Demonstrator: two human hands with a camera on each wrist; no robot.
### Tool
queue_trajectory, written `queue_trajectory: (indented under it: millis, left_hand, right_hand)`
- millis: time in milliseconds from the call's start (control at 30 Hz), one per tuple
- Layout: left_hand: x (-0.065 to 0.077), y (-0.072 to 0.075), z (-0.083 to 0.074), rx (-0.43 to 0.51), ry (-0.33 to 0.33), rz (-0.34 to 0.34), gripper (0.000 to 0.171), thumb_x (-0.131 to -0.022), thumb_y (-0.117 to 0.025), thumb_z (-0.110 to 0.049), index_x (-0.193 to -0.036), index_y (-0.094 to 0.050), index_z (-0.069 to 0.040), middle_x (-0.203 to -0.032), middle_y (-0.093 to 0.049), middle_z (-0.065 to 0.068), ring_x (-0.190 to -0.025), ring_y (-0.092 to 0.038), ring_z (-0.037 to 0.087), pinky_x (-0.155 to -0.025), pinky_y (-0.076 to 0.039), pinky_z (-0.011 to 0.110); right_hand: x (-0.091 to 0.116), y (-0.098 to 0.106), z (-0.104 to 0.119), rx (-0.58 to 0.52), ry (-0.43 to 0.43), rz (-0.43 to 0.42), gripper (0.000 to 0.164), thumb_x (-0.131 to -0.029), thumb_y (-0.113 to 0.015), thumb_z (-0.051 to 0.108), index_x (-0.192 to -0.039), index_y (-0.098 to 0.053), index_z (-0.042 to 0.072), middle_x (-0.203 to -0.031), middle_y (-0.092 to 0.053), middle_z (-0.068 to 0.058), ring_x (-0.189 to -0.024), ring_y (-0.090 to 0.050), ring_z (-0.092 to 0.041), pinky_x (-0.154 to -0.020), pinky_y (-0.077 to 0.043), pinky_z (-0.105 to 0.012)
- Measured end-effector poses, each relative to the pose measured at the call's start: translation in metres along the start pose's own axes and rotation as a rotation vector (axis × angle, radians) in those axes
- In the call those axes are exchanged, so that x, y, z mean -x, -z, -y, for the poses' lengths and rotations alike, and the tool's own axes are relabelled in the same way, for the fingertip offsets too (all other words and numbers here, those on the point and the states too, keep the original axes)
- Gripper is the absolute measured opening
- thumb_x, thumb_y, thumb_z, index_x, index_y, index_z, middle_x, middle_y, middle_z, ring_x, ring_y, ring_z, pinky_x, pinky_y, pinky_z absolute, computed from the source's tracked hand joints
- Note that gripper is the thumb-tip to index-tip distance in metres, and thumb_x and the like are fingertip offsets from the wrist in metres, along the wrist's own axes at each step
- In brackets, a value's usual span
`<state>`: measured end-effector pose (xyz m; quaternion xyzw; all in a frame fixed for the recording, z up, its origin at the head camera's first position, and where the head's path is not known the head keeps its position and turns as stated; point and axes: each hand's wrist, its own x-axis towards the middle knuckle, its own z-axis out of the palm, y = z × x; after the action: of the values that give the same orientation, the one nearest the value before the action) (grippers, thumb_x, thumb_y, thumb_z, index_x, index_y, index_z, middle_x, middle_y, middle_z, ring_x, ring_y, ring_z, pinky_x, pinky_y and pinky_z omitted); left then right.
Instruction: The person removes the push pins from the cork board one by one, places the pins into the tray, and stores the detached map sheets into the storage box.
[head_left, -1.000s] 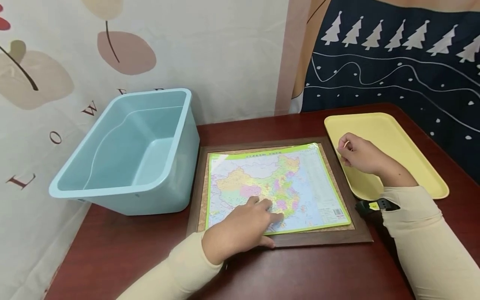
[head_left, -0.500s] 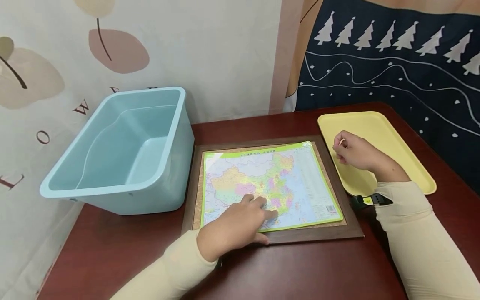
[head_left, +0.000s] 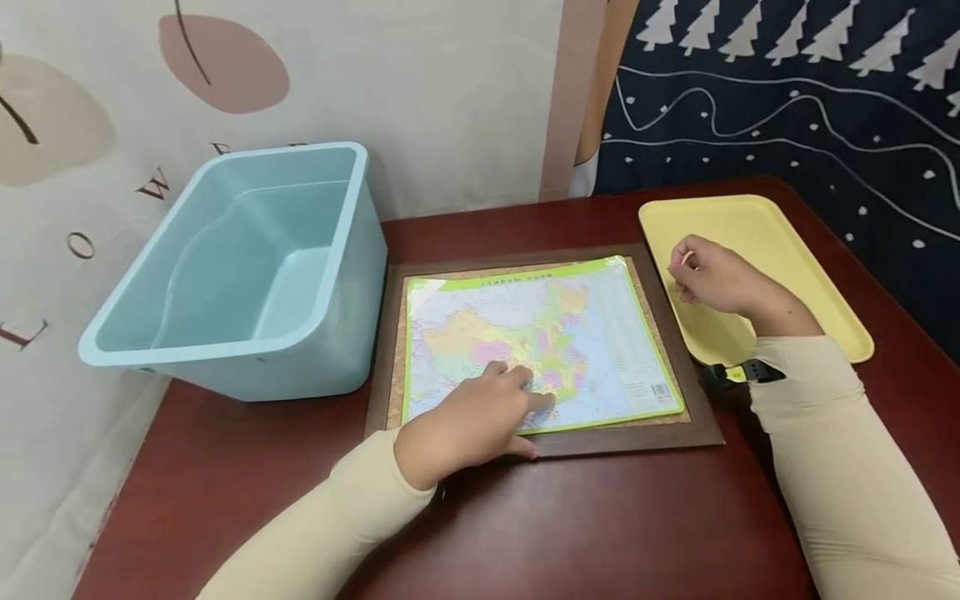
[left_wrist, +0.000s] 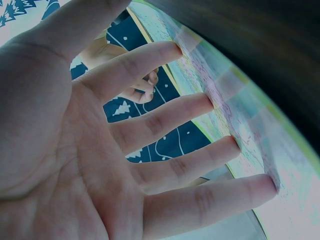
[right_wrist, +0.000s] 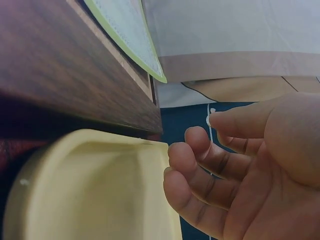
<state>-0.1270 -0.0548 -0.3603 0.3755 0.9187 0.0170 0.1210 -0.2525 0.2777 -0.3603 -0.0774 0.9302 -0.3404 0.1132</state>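
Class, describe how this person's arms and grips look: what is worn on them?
The left sleeve and right sleeve are long, plain and cream. By the right sleeve's end sits a black strap with a yellow patch. The left grip and right grip are gloveless, with no rings showing.

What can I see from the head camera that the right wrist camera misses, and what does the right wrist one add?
Only the head view shows the light blue plastic tub, the left hand and the row of white tree shapes.

Only the right wrist view shows the palm side of the right hand, its fingers loosely bent.

Both show the right hand, the yellow rectangular tray, the green-edged paper map and its dark brown frame, though the wrist view catches only parts.
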Motion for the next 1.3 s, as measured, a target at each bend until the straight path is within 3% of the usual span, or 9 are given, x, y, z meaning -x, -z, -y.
queue_trajectory:
  millis: [133, 300, 467, 867, 1300]
  left_hand:
    - [0.001, 0.001, 0.004, 0.003, 0.020, -0.013, 0.062, -0.080, -0.079, -0.048, -0.136, -0.064, -0.025, -0.135, -0.058, 0.009, -0.116, -0.056, 0.035, -0.071, -0.058, 0.039]
    - [-0.001, -0.003, -0.001, 0.021, -0.002, 0.000, 0.061, -0.081, -0.078, -0.049, -0.136, -0.064, -0.024, -0.136, -0.057, 0.010, -0.120, -0.055, 0.036, -0.075, -0.059, 0.040]
    - [0.001, -0.005, -0.005, 0.020, 0.005, 0.017, 0.062, -0.081, -0.077, -0.050, -0.137, -0.063, -0.025, -0.137, -0.057, 0.008, -0.122, -0.055, 0.035, -0.077, -0.059, 0.039]
    - [0.001, -0.004, -0.003, -0.028, 0.003, -0.014, 0.061, -0.080, -0.077, -0.052, -0.136, -0.064, -0.029, -0.132, -0.059, 0.006, -0.115, -0.057, 0.030, -0.070, -0.058, 0.035]
    - [0.001, -0.005, -0.004, -0.030, -0.006, -0.032, 0.061, -0.079, -0.078, -0.050, -0.134, -0.065, -0.027, -0.132, -0.060, 0.007, -0.114, -0.058, 0.031, -0.072, -0.059, 0.037]
  right_hand:
    - [-0.006, 0.001, 0.005, -0.004, 0.029, 0.005, 0.015, -0.107, -0.040, 0.014, -0.106, -0.044, 0.000, -0.076, -0.055, -0.013, -0.069, -0.054, -0.024, -0.062, -0.044, -0.032]
    - [0.004, 0.004, -0.004, 0.003, -0.026, 0.011, 0.015, -0.107, -0.040, 0.013, -0.108, -0.044, -0.002, -0.079, -0.057, -0.012, -0.070, -0.055, -0.023, -0.063, -0.046, -0.032]
    - [0.009, 0.001, -0.015, 0.002, -0.030, 0.035, 0.018, -0.107, -0.040, 0.015, -0.110, -0.045, -0.003, -0.081, -0.059, -0.013, -0.070, -0.057, -0.022, -0.062, -0.047, -0.031]
    - [0.004, 0.000, -0.020, -0.019, -0.027, 0.073, 0.016, -0.107, -0.038, 0.011, -0.104, -0.042, -0.004, -0.078, -0.056, -0.011, -0.067, -0.054, -0.020, -0.059, -0.049, -0.032]
    - [0.006, 0.002, -0.033, -0.028, -0.063, 0.116, 0.015, -0.107, -0.033, 0.006, -0.104, -0.040, -0.007, -0.074, -0.053, -0.009, -0.067, -0.051, -0.019, -0.058, -0.047, -0.031]
